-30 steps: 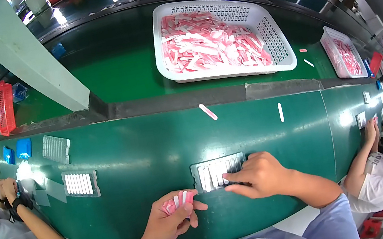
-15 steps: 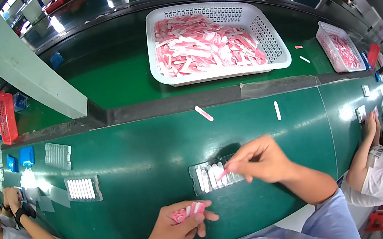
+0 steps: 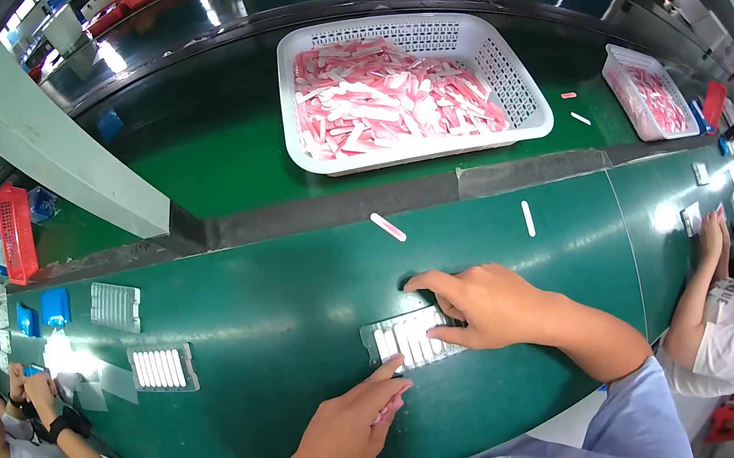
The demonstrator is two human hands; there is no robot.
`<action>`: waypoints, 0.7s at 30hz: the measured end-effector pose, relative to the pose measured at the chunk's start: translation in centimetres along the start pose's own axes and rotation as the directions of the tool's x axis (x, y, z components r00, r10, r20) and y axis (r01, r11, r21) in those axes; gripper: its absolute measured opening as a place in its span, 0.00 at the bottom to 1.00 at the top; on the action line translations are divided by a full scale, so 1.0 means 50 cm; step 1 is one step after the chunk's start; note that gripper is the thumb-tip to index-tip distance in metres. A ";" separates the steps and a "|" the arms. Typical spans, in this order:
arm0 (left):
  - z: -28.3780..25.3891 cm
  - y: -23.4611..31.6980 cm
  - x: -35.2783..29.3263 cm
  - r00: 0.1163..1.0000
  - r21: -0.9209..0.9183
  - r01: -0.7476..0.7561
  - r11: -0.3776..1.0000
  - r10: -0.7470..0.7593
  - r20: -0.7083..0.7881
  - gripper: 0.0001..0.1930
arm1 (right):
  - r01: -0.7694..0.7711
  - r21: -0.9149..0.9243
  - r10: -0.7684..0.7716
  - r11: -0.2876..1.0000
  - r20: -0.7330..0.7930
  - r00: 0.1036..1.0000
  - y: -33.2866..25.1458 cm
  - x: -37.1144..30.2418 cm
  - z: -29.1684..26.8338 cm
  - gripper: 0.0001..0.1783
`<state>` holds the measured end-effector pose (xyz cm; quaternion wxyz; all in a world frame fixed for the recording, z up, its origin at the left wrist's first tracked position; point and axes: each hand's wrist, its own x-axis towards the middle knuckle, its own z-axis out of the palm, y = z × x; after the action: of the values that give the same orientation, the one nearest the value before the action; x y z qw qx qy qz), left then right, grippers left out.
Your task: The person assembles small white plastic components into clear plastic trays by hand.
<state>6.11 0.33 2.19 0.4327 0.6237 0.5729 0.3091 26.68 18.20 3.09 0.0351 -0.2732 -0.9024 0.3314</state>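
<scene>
A clear plastic tray (image 3: 369, 335) lies on the green table before me, with several white round-ended strips (image 3: 412, 338) side by side in it. My right hand (image 3: 499, 306) is over the tray's right end, thumb on the strips there and index finger spread away past the far edge. No strip shows between its fingers. Low at the tray's near left corner, my left hand (image 3: 347, 429) is closed round a small bunch of pink-and-white strips (image 3: 387, 408), mostly hidden by the fingers. Its index finger reaches out to the tray's near edge.
Beyond a dark ledge stands a white basket (image 3: 298, 134) heaped with pink-and-white strips. Two loose strips (image 3: 389, 227) (image 3: 528, 218) lie on the table. To the left are a filled tray (image 3: 188, 366), another clear tray (image 3: 116, 307) and a slanting post (image 3: 58, 125). People work at both sides.
The pink strip in my right fingers is no longer seen there; that hand has opened over the tray. My left hand has turned over and moved up against the tray's near edge.
</scene>
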 end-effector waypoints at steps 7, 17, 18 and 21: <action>-0.002 0.012 0.014 0.998 -0.170 0.004 0.985 -0.016 -0.065 0.11 | -0.014 0.155 0.007 0.988 0.042 0.999 0.009 -0.002 -0.010 0.26; 0.017 -0.004 -0.006 0.930 -0.819 0.364 0.444 -0.211 0.300 0.14 | 0.007 0.726 0.019 0.687 -0.028 0.999 -0.087 -0.041 0.055 0.07; 0.017 0.002 -0.003 0.930 -0.818 0.367 0.443 -0.208 0.304 0.14 | -0.020 0.775 0.053 0.631 -0.018 0.998 -0.078 -0.043 0.064 0.05; 0.013 0.017 0.004 0.933 -0.821 0.329 0.467 -0.296 0.205 0.13 | 0.081 0.879 0.318 0.470 -0.254 0.913 -0.025 -0.036 0.068 0.05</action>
<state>7.06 0.44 2.64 0.7378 0.2257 0.4477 0.4520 26.77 14.52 1.44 0.3217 -0.3388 -0.5581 0.6858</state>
